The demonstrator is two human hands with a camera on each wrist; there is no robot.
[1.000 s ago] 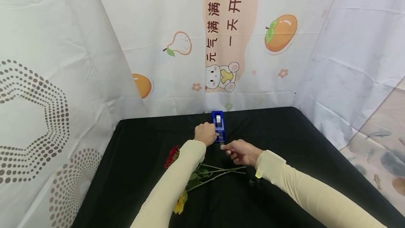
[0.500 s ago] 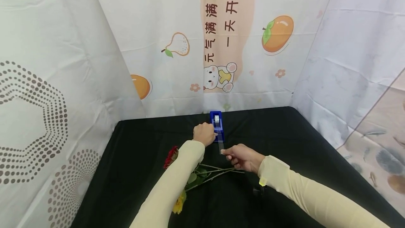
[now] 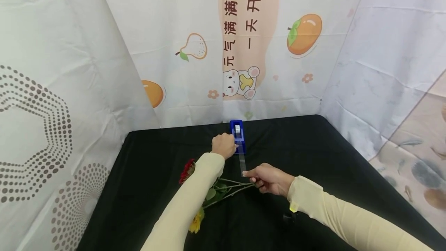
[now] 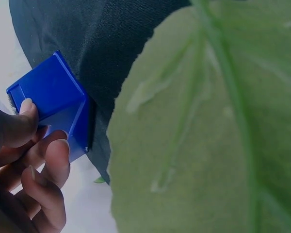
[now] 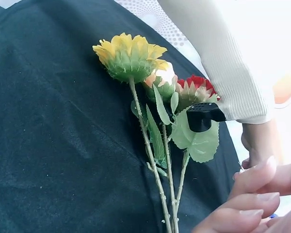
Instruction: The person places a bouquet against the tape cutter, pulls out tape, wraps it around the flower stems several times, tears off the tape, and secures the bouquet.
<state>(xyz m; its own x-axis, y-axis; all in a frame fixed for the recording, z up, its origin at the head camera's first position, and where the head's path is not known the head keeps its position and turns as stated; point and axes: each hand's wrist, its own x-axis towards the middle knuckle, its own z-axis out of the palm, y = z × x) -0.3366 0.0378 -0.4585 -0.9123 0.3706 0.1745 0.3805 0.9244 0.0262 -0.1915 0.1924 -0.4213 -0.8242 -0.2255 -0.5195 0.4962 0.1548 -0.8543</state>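
Observation:
A blue tape dispenser (image 3: 240, 136) with a clear roll stands near the table's back edge. My left hand (image 3: 224, 145) grips its front end; in the left wrist view the thumb lies on top of the blue body (image 4: 53, 90) and the fingers curl by its side. From the dispenser a clear strip of tape (image 3: 242, 164) stretches toward me. Its free end is pinched by my right hand (image 3: 271, 180), between thumb and forefinger. Under and beside my left forearm lie flowers: a yellow one (image 5: 128, 58), a pale peach one (image 5: 162, 80) and a red one (image 5: 196, 90).
A black cloth (image 3: 285, 142) covers the table. Printed curtains (image 3: 167, 49) stand behind and at both sides. The flower stems (image 3: 231, 193) cross the middle, near my right hand. A large green leaf (image 4: 194, 131) fills much of the left wrist view.
My right hand has drawn back toward me and slightly right, so the strip of tape has grown longer. My left hand still grips the dispenser, which stays in place.

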